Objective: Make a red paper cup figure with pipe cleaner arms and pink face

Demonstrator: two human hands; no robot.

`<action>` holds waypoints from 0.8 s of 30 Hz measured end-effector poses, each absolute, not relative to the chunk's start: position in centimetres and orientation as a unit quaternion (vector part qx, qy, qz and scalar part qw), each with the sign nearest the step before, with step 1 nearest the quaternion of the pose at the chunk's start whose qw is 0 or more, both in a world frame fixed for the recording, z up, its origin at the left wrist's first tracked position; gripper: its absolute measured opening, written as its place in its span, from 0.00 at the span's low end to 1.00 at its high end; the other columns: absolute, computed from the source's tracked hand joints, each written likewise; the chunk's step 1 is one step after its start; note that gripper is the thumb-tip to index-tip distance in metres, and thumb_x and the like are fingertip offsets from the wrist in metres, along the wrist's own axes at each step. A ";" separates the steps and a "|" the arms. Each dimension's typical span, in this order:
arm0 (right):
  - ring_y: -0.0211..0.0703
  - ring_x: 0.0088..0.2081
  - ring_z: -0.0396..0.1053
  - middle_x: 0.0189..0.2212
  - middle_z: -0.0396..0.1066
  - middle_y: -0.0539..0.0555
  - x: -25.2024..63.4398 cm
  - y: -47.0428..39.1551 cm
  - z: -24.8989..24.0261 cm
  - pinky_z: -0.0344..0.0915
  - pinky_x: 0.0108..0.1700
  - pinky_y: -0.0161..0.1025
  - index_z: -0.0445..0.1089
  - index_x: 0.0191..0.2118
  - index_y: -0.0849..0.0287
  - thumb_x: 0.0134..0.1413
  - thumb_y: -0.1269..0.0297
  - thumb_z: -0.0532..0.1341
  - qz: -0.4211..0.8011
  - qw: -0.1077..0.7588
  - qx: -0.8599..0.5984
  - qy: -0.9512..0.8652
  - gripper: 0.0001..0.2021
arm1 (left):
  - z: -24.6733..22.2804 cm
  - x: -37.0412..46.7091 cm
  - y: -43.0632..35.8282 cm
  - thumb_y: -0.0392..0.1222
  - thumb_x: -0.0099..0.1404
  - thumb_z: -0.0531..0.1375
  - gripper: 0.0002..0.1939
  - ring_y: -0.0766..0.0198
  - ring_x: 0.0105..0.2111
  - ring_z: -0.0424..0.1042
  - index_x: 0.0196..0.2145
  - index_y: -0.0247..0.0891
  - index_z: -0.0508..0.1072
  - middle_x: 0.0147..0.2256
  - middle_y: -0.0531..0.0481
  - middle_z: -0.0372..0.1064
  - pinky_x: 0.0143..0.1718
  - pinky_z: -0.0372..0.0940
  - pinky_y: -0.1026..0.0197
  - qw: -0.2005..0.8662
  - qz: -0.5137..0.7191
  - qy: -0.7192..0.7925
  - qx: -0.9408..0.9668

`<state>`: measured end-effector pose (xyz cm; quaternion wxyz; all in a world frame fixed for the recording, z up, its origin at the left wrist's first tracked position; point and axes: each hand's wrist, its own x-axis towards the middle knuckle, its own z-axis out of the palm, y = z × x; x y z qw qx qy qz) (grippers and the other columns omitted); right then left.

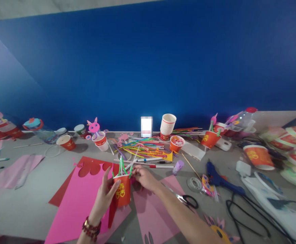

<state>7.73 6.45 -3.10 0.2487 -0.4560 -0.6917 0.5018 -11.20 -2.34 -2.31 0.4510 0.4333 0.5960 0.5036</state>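
My left hand (104, 191) is wrapped round a red paper cup (124, 191) with yellow lettering, thumb across its front. Green and white pipe cleaners (122, 165) stick up out of the cup, some bent over its rim. Close to the rim's right side, my right hand (142, 177) has its fingers pinched together beside the stems; what lies between the fingertips is hidden. Beneath the cup are a bright pink sheet (79, 203) and a red sheet (61, 193) with rounded cut-outs. A paler pink sheet (153, 213) spreads under my right forearm.
Behind my hands lies a pile of coloured pipe cleaners (140, 147), near stacked paper cups (167, 124). Scissors (188, 200), clear tape (195, 184) and a blue glue gun (221, 181) with a black cord are to the right. A pink figure (94, 127) stands in a cup.
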 end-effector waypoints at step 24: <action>0.48 0.38 0.73 0.34 0.75 0.55 6.4 4.5 -1.7 0.64 0.40 0.39 0.68 0.39 0.58 0.47 0.76 0.63 0.348 0.180 -0.500 -0.772 0.12 | -1.9 -11.9 -3.0 0.62 0.60 0.64 0.35 0.49 0.56 0.70 0.59 0.43 0.67 0.54 0.44 0.73 0.55 0.67 0.53 0.501 0.600 0.542 0.308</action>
